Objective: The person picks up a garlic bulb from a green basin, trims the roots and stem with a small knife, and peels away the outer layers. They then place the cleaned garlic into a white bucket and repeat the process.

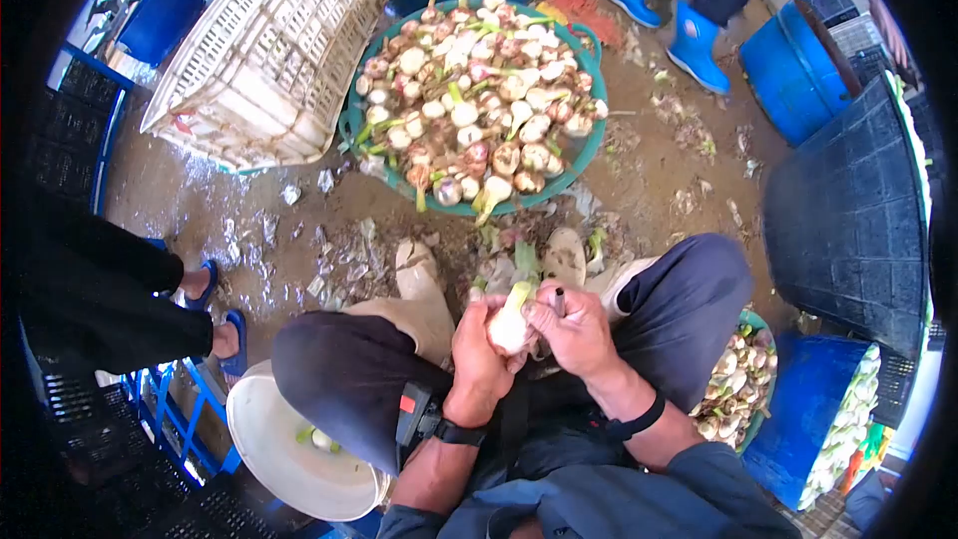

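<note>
Between my knees, my left hand [481, 349] is closed around a white bulb [510, 327] with a short green stem pointing up. My right hand [577, 331] meets it from the other side, its thumb against the bulb. A small dark-tipped tool [560, 301] sticks up from the right fingers; the rest of it is hidden in the hand. Beyond my boots stands a round green basket [597, 155] heaped with white and purplish bulbs [464, 114], several with green stem stubs.
A white bucket [289, 454] with a few bulbs is by my left knee. A white crate [269, 50] stands front left. Blue and black tubs [843, 210] line the right. One person's blue boots [696, 45] and another's sandalled feet [235, 339] are nearby. Peelings litter the wet floor.
</note>
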{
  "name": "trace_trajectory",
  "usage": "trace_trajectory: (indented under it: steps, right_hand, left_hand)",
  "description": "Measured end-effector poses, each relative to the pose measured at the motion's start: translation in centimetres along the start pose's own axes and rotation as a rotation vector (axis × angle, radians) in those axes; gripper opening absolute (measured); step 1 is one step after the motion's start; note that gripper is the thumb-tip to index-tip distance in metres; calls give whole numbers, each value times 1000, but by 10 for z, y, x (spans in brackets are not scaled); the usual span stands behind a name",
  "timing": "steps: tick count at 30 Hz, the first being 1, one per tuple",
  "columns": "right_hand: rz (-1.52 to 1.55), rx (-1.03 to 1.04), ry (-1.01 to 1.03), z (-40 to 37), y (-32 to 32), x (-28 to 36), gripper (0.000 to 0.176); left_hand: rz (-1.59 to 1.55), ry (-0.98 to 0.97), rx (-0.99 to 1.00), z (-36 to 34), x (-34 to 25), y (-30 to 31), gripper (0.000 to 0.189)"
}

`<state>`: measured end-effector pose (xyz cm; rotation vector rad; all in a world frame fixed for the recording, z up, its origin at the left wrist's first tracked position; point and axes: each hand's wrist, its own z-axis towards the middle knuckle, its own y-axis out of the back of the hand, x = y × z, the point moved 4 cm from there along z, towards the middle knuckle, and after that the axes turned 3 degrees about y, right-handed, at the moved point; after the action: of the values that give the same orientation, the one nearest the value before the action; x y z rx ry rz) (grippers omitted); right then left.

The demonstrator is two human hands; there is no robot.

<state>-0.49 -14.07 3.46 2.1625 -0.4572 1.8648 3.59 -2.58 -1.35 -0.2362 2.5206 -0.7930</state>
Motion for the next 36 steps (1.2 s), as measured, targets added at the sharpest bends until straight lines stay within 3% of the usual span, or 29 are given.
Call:
trace_trajectory:
  steps: [3,5,7,9,13,14,17,21,26,27,28,29,31,33,36]
  right_hand:
    - [-40,-53,34,-1,7,-25,20]
    - [-22,-86,-72,-3,10,-24,21]
    - [-101,-81,25,-2,10,-16,26]
    - [-282,-58,105,0,13,-9,29]
    - [-309,-42,138,-4,14,-7,24]
    - [-392,18,143,-3,16,-15,6]
    - [-247,30,253,-5,16,-10,8]
    - [258,171,47,-5,13,-23,14]
    - [382,332,-240,-16,14,-26,23]
    - [356,288,-54,-12,14,-34,19]
    - [323,233,128,-8,14,-42,18]
    - [22,53,316,-8,17,-33,14]
    - [-355,-233,312,-13,20,-5,16]
    - [-330,-302,227,-14,21,4,18]
    - [-398,-321,403,-18,12,5,17]
  left_hand:
    - [-4,30,-28,1,1,-10,43]
    - [34,-4,31,0,1,-9,55]
    - [57,56,225,-1,-2,-12,60]
    - [128,105,241,-5,-2,-19,65]
    - [214,108,231,-7,-1,-14,65]
    - [233,117,214,-7,-1,-13,65]
    - [257,115,244,-10,2,-16,67]
    - [194,190,360,-16,4,-25,75]
    - [227,200,344,-16,4,-14,92]
    - [183,201,323,-15,5,-16,94]
    - [182,158,229,-11,5,-12,89]
    - [180,113,135,-5,5,-7,84]
    - [528,-55,118,14,1,-1,58]
    - [536,-425,112,9,12,2,37]
    - [696,-621,131,5,12,-8,30]
